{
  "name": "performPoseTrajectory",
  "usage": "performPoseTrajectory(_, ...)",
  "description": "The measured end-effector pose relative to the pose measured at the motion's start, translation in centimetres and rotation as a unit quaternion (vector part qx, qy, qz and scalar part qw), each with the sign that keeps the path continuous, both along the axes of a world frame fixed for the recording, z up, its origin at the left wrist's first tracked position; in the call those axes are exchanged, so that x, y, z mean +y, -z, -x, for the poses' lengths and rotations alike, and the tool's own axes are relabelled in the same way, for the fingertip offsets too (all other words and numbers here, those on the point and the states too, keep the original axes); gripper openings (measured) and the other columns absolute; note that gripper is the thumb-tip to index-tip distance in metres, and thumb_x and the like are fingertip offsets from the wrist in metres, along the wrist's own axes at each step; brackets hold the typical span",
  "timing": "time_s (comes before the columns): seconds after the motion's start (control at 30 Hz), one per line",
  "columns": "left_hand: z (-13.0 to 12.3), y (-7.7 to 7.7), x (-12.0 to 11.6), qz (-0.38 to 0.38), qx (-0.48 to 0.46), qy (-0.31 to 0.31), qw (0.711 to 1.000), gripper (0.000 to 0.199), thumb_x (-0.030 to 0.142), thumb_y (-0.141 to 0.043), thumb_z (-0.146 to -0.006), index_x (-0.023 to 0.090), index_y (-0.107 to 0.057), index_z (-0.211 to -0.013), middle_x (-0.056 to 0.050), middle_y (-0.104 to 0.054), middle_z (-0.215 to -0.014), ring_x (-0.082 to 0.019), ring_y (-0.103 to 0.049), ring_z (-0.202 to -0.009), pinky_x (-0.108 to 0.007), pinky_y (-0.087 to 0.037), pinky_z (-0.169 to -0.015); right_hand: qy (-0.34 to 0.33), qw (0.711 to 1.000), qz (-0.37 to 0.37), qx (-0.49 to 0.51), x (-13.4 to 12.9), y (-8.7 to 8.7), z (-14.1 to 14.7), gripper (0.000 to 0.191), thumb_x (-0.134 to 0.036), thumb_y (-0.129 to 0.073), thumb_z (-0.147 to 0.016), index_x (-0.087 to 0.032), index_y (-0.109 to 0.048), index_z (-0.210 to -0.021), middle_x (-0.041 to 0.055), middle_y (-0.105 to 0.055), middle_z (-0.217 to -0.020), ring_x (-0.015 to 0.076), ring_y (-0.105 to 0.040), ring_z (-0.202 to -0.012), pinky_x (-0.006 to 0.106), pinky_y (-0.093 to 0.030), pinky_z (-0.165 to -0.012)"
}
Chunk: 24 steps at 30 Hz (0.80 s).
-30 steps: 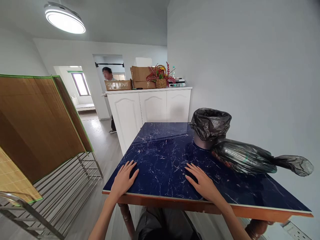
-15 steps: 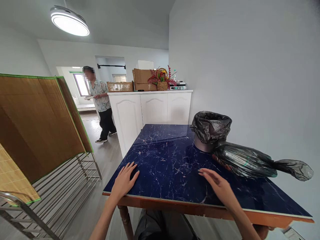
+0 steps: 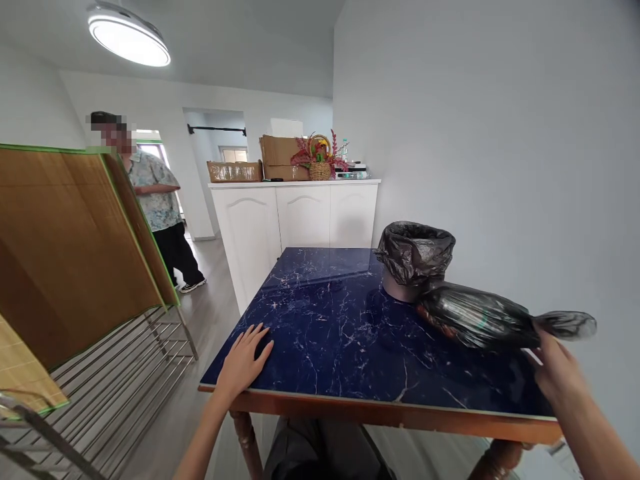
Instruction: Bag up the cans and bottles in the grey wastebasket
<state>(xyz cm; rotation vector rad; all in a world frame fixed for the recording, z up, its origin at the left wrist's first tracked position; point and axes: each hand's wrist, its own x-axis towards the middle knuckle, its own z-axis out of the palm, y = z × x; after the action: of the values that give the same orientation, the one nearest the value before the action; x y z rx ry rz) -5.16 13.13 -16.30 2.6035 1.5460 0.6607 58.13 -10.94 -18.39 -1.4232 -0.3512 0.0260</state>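
Observation:
My left hand (image 3: pixel 243 360) lies flat with fingers spread on the dark blue marbled tabletop (image 3: pixel 320 333), near its front left corner. At the right side, my right hand (image 3: pixel 556 360) is closed round the gathered neck of a full black plastic bag (image 3: pixel 480 317). The bag lies on its side on the table, its loose end sticking out past my hand. Touching or just behind the bag's left end stands a bin (image 3: pixel 400 288) lined with a black bag (image 3: pixel 417 257), open at the top.
A white cabinet (image 3: pixel 305 220) beyond the table carries cardboard boxes (image 3: pixel 283 159) and a flower basket (image 3: pixel 319 171). At left stands a metal rack (image 3: pixel 125 373) draped with brown mats (image 3: pixel 70 247). A person (image 3: pixel 155 193) stands behind it. A wall borders the right side.
My right hand has moved right from over the tabletop and taken hold of the bag's neck. My left hand stays flat. The person has moved left, behind the mats.

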Motion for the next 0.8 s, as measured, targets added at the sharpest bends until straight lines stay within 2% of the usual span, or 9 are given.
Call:
performPoseTrajectory(0.13,0.0,-0.1,0.0,-0.006,0.009,0.002,1.0,0.061,0.062,-0.041,-0.108,0.025,-0.062,-0.151,-0.005,-0.053,-0.165,-0.03,-0.04,-0.16,-0.054,-0.029,-0.134,-0.026,0.997,0.011,0.077,1.8,0.2,-0.4,0.042,-0.063,-0.076,-0.072,-0.024,-0.066,-0.083,0.0263,-0.076,-0.105,0.0367,-0.077,-0.097,0.044,-0.061,-0.067)
performPoseTrajectory(0.23,0.0,-0.1,0.1,-0.008,0.006,0.005,1.0,0.059,0.062,-0.042,-0.107,0.026,-0.063,-0.149,-0.005,-0.055,-0.164,-0.031,-0.041,-0.159,-0.053,-0.03,-0.133,-0.048,0.995,0.014,0.083,2.3,0.6,1.2,0.037,-0.058,-0.078,-0.07,-0.024,-0.067,-0.081,0.023,-0.078,-0.101,0.0353,-0.077,-0.097,0.041,-0.061,-0.068)
performPoseTrajectory(0.3,-0.1,-0.1,0.1,-0.011,0.004,0.005,1.0,0.059,0.061,-0.042,-0.107,0.025,-0.064,-0.149,-0.006,-0.056,-0.163,-0.031,-0.043,-0.158,-0.054,-0.03,-0.133,-0.076,0.994,0.016,0.072,2.5,0.5,3.2,0.038,-0.057,-0.079,-0.067,-0.024,-0.07,-0.082,0.019,-0.079,-0.097,0.0349,-0.077,-0.099,0.041,-0.063,-0.076)
performPoseTrajectory(0.43,-0.1,-0.2,0.1,-0.019,0.0,0.01,1.0,0.057,0.06,-0.044,-0.107,0.025,-0.064,-0.148,-0.008,-0.058,-0.161,-0.031,-0.045,-0.157,-0.056,-0.032,-0.132,-0.162,0.986,0.027,0.032,3.5,-0.4,9.2,0.051,-0.063,-0.08,-0.064,-0.019,-0.075,-0.087,0.0124,-0.081,-0.089,0.0374,-0.077,-0.1,0.049,-0.063,-0.094)
performPoseTrajectory(0.53,-0.1,-0.8,-0.1,-0.021,-0.018,0.024,0.999,0.05,0.056,-0.047,-0.106,0.026,-0.069,-0.139,-0.007,-0.064,-0.155,-0.032,-0.05,-0.153,-0.056,-0.035,-0.13,-0.219,0.975,0.027,-0.013,4.8,-1.8,14.3,0.057,-0.063,-0.079,-0.073,-0.016,-0.078,-0.105,0.012,-0.082,-0.105,0.0366,-0.074,-0.116,0.048,-0.057,-0.107)
performPoseTrajectory(0.6,-0.7,-1.8,-0.9,-0.019,-0.051,0.049,0.997,0.044,0.053,-0.048,-0.106,0.027,-0.071,-0.133,-0.007,-0.069,-0.148,-0.032,-0.059,-0.145,-0.054,-0.042,-0.126,-0.241,0.969,0.026,-0.048,5.6,-3.1,17.4,0.057,-0.06,-0.078,-0.079,-0.017,-0.077,-0.115,0.0119,-0.081,-0.116,0.0361,-0.07,-0.126,0.047,-0.053,-0.111)
performPoseTrajectory(0.67,-2.1,-3.6,-2.2,-0.035,-0.099,0.083,0.991,0.038,0.048,-0.047,-0.107,0.028,-0.071,-0.129,-0.007,-0.072,-0.143,-0.029,-0.065,-0.137,-0.051,-0.049,-0.121,-0.249,0.961,0.035,-0.118,6.0,-4.7,20.3,0.051,-0.057,-0.074,-0.084,-0.018,-0.077,-0.117,0.0134,-0.079,-0.122,0.0371,-0.069,-0.126,0.048,-0.054,-0.11)
performPoseTrajectory(0.73,-4.3,-5.9,-4.2,-0.081,-0.145,0.123,0.978,0.032,0.04,-0.046,-0.11,0.027,-0.068,-0.129,-0.008,-0.07,-0.142,-0.027,-0.064,-0.135,-0.05,-0.048,-0.121,-0.247,0.945,0.038,-0.211,6.1,-6.5,22.9,0.043,-0.05,-0.067,-0.09,-0.018,-0.075,-0.117,0.0148,-0.079,-0.119,0.0364,-0.072,-0.118,0.047,-0.057,-0.104)
performPoseTrajectory(0.8,-6.9,-8.7,-6.3,-0.137,-0.173,0.169,0.961,0.028,0.032,-0.047,-0.111,0.026,-0.064,-0.133,-0.01,-0.066,-0.145,-0.026,-0.059,-0.139,-0.05,-0.046,-0.122,-0.273,0.916,0.031,-0.293,5.7,-8.3,25.3,0.034,-0.038,-0.06,-0.094,-0.019,-0.072,-0.119,0.0143,-0.078,-0.117,0.0324,-0.073,-0.112,0.043,-0.059,-0.098)
